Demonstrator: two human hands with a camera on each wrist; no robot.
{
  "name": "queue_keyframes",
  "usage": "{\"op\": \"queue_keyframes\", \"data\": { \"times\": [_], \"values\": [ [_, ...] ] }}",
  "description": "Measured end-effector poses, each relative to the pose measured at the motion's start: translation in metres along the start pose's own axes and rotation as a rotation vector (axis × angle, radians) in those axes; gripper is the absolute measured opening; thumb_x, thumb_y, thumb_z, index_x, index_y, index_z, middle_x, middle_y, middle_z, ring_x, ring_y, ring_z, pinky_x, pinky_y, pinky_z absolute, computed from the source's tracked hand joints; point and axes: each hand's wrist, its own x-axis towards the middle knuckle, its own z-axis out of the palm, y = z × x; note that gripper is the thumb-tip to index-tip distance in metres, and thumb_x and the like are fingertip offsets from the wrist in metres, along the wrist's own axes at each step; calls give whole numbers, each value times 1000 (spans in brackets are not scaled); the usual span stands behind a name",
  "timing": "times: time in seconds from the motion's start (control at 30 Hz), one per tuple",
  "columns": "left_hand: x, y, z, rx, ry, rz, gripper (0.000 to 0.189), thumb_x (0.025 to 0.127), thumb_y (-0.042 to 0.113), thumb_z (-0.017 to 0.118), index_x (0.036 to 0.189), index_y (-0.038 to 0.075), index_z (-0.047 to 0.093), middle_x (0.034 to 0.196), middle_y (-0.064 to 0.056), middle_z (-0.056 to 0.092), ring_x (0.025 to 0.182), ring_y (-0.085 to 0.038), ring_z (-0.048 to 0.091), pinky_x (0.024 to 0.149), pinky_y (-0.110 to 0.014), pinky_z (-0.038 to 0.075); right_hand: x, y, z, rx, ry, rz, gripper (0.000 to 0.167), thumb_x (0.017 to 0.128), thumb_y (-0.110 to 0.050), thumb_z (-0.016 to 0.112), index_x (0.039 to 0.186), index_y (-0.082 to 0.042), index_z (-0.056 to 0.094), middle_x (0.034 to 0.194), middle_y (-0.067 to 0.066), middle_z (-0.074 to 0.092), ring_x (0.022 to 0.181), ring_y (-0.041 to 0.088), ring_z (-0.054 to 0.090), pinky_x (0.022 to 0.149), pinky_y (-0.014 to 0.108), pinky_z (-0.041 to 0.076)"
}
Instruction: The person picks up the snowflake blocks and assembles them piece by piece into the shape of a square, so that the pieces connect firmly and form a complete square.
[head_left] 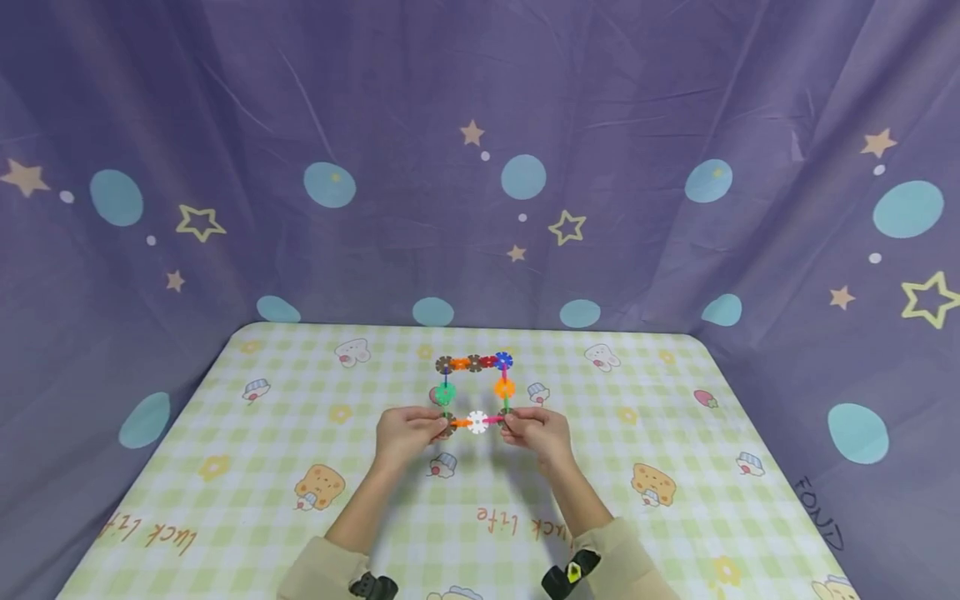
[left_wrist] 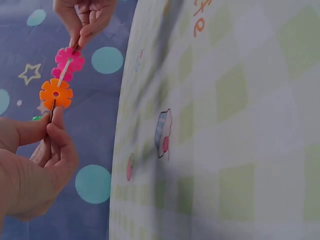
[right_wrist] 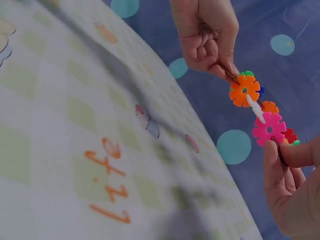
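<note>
A four-sided frame of interlocking snowflake discs (head_left: pixel 477 422) is held up over the table between both hands. My left hand (head_left: pixel 406 434) pinches the brown disc at its near left corner; my right hand (head_left: pixel 542 432) pinches the brown disc at its near right corner. Between these corners run an orange disc (left_wrist: pixel 56 93), a white disc (right_wrist: pixel 256 109) seen edge-on, and a pink disc (right_wrist: pixel 270 129). A green disc (head_left: pixel 446 393) is on the left side, an orange one (head_left: pixel 505 388) on the right. The far side has brown, orange and red discs, ending in a blue disc (head_left: pixel 503 361). Fingers partly cover both pinched discs.
Beneath the hands lies a table with a green-and-white checked cloth (head_left: pixel 390 533), printed with cakes, rabbits and lettering. A purple curtain (head_left: pixel 420 250) with stars and blue ovals encloses its back and sides. Dark devices (head_left: pixel 572 573) are strapped over beige sleeves at both wrists.
</note>
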Motion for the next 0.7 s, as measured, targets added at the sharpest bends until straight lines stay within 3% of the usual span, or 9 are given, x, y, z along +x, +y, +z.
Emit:
{"op": "queue_keyframes", "data": {
  "times": [0.37,0.7],
  "values": [
    [4,-21,3,13,26,16,18,79,0,74,94,-7,71,85,-20,74,62,-10,68,68,-37,63,0,18,-9,14,-35,24,25,82,4,70,104,14,65,78,10,74,61,13,70,65,28,62],
    [-3,-46,4,14,-19,-103,19,79,2,74,95,-9,71,75,-13,74,53,-9,65,50,-21,56,-3,37,-19,-143,-14,70,28,79,-1,75,104,11,68,80,12,75,62,12,69,64,26,62]
  ]
}}
